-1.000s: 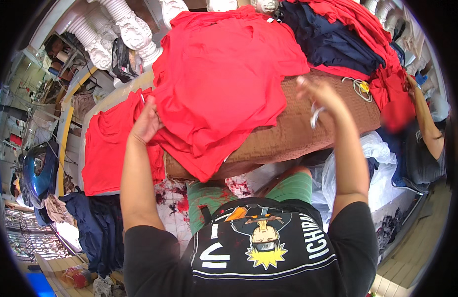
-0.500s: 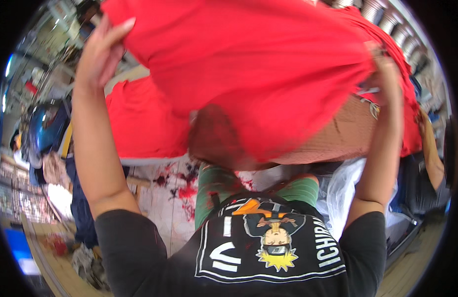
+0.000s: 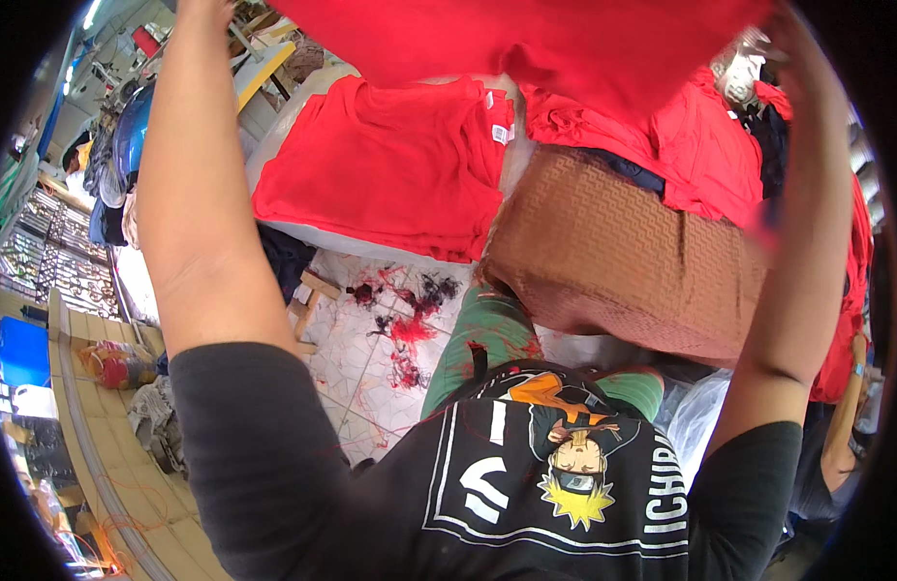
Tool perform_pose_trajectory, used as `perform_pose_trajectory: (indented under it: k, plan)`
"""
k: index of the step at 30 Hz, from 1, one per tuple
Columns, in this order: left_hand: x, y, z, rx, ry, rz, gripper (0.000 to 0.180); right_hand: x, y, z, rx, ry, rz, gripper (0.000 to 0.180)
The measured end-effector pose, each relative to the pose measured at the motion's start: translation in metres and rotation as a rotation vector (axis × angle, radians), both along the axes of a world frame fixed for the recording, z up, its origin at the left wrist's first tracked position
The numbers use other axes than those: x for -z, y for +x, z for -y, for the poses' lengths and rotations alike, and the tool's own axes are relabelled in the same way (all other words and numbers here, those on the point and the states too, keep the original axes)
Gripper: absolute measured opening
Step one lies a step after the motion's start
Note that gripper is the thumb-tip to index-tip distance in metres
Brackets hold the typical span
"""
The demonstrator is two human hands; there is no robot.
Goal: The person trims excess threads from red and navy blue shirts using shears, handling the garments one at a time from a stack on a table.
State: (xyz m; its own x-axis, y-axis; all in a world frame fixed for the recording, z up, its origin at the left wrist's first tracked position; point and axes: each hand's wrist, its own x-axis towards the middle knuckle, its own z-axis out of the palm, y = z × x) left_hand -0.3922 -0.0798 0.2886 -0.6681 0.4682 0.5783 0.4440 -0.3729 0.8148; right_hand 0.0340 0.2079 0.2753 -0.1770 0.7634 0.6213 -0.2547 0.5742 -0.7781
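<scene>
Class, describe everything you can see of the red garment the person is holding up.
The red garment is plain, bright red cloth that looks like soft knit fabric. It is lifted high across the top of the picture, spread wide, its lower edge sagging in a curve. Its upper part runs out of view, so its full shape cannot be told. The left hand is raised to its left end and the right hand to its right end; the grip itself is mostly hidden. It hangs above the brown patterned surface, clear of it.

A garment (image 3: 565,39) hangs spread across the top, above everything else. Below it, a stack of shirts (image 3: 390,165) lies to the left of a patterned cushion (image 3: 623,252). A heap of clothes (image 3: 681,145) sits behind the cushion. Thread scraps (image 3: 410,310) litter the floor (image 3: 361,378) in front of the stack.
</scene>
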Motion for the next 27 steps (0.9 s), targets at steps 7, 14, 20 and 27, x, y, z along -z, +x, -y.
perform_pose_trajectory:
  k: [7,14,20,27]
  plan:
    - [0.154,-0.161,0.122,-0.389,-0.419,0.337,0.039,0.124,-0.133,0.148,-0.239,0.222,0.682,0.03]
    - [0.216,-0.125,0.292,-0.57,-0.126,0.558,0.032,0.249,-0.087,0.147,-0.373,0.477,1.029,0.02]
    - [0.265,-0.098,0.497,-1.255,-0.267,0.275,0.039,0.339,-0.083,0.111,-0.274,0.082,1.026,0.017]
    - [0.366,-0.059,0.457,-1.578,-0.992,0.231,0.044,0.344,-0.098,0.119,-0.008,0.296,1.114,0.019]
